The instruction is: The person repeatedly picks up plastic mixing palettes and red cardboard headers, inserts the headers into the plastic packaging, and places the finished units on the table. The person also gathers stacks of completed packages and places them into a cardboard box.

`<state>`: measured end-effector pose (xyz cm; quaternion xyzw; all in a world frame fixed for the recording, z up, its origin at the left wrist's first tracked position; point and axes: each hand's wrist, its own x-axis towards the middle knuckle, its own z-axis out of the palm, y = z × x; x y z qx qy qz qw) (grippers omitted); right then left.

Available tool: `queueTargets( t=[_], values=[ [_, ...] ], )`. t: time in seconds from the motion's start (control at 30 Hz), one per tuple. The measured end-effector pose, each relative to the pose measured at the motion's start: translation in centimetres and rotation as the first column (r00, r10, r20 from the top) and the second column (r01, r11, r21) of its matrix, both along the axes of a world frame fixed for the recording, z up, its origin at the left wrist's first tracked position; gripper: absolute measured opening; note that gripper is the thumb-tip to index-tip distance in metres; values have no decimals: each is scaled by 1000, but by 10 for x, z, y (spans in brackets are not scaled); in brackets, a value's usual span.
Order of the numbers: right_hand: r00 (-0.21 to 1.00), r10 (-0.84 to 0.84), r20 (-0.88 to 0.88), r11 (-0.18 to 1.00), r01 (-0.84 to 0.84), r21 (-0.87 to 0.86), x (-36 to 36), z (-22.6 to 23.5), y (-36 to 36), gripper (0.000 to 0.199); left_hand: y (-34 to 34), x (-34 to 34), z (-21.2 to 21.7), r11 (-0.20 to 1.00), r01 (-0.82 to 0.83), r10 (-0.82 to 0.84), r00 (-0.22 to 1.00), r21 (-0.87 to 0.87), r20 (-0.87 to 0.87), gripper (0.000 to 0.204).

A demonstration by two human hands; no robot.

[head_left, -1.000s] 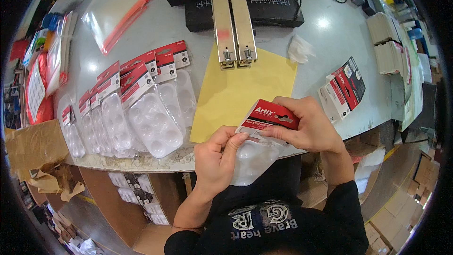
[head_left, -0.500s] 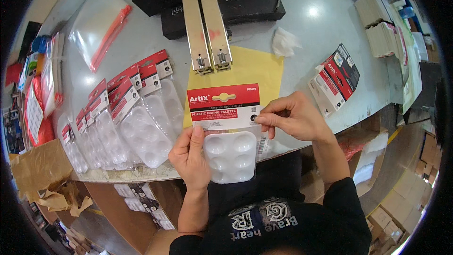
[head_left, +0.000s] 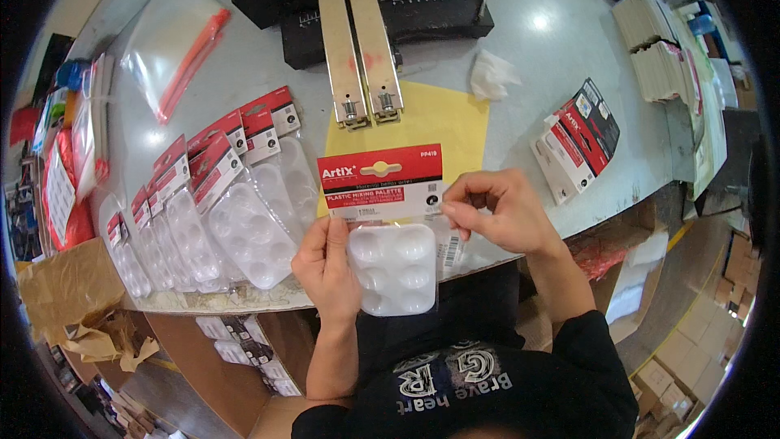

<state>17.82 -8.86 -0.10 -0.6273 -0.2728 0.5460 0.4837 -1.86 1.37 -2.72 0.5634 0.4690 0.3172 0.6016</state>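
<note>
On my feed, the left hand (head_left: 329, 268) has its thumb and fingers closed on the lower-left corner of a header card (head_left: 382, 187), while the right hand (head_left: 504, 211) pinches its lower-right edge between thumb and fingertips. Just below the card, between both hands, I see the white palette (head_left: 392, 268). From there, a yellow sheet (head_left: 459, 126) and black machine (head_left: 439, 12) lie toward twelve o'clock, crumpled white tissue (head_left: 491, 75) at one, more cards (head_left: 577, 142) at two, and bagged palettes (head_left: 250, 223) at ten.
</note>
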Motion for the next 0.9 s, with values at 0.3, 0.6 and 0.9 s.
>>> queueTargets(
  t=[0.3,0.6,0.9],
  values=[
    [899,-384,-211,919,394,7,-7,-29,54,13,40,43,-13,994,-31,38,997,103,-69,29],
    [867,-435,-245,881,466,84,1,-54,64,11,60,56,-32,994,28,-24,999,106,-37,34],
    [921,-326,-212,940,339,30,-34,-37,52,14,11,8,-12,997,70,-68,996,29,-62,28]
  ],
)
